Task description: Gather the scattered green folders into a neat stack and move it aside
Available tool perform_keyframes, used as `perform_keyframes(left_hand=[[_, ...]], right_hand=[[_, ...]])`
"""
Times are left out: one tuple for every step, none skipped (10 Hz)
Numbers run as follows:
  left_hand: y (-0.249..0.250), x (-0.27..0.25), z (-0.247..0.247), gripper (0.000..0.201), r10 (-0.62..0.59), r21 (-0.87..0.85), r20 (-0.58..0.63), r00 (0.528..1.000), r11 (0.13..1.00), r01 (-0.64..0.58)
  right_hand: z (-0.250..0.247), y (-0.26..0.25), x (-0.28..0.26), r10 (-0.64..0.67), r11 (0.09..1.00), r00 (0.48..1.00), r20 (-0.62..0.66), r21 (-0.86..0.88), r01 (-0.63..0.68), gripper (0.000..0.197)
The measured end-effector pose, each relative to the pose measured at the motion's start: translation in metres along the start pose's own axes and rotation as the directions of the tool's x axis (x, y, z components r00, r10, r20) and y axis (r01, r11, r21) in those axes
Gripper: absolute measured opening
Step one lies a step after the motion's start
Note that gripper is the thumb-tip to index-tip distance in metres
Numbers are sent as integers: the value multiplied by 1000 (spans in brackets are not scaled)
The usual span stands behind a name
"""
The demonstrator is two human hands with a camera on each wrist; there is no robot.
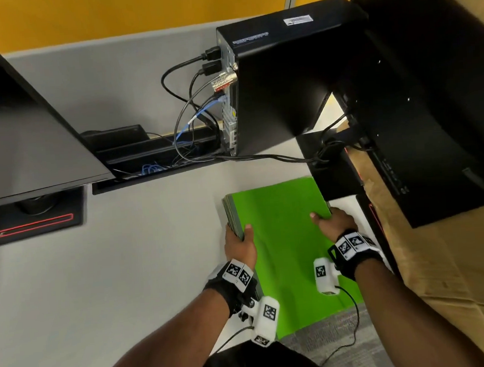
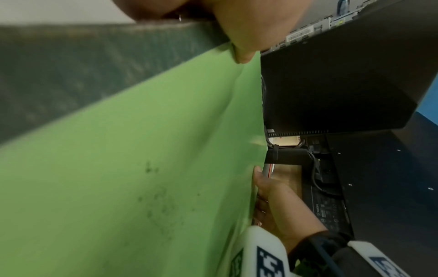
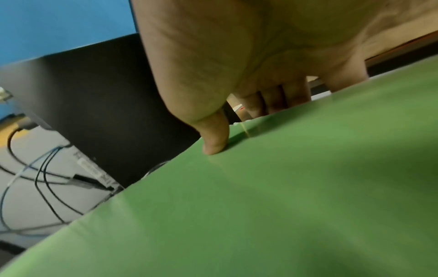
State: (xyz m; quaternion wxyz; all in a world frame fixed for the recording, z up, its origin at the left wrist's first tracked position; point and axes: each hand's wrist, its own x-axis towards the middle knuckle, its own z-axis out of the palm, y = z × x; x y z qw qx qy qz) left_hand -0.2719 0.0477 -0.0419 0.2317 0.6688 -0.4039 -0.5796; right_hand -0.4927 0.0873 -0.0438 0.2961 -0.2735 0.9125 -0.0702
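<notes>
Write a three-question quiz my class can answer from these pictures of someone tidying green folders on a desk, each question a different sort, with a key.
1. True or false: the stack of green folders is held by one hand only.
2. Multiple choice: where is the thumb of the right hand? A) under the stack B) on the top folder C) on the computer tower
3. Fill in: the left hand grips the stack's ____ edge.

Key
1. False: both hands grip it, one on each side.
2. B
3. left
</notes>
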Motion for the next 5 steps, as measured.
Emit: perform_keyframes(left_hand=[[-1, 3, -1, 75, 4, 2, 15, 1000, 1000, -4], [-6, 6, -2, 87, 15, 33, 40, 999, 999, -17], [-3, 5, -10, 98, -13, 60, 76, 997, 998, 8], [13, -4, -28, 75, 0, 46, 117, 993, 999, -5], [14, -8, -55, 72, -40, 10, 130, 991, 999, 39]], right_hand=[[2, -3, -2, 4, 999, 1000, -10, -36, -4, 64], [4, 0, -4, -11, 999, 1000, -18, -51, 11, 62], [2, -1, -8, -15, 1000, 1000, -9, -27, 15, 64], [-1, -3, -9, 11, 1000, 1000, 10, -29, -11, 80], [-13, -10, -17, -14, 999, 999, -32, -33, 13, 85]])
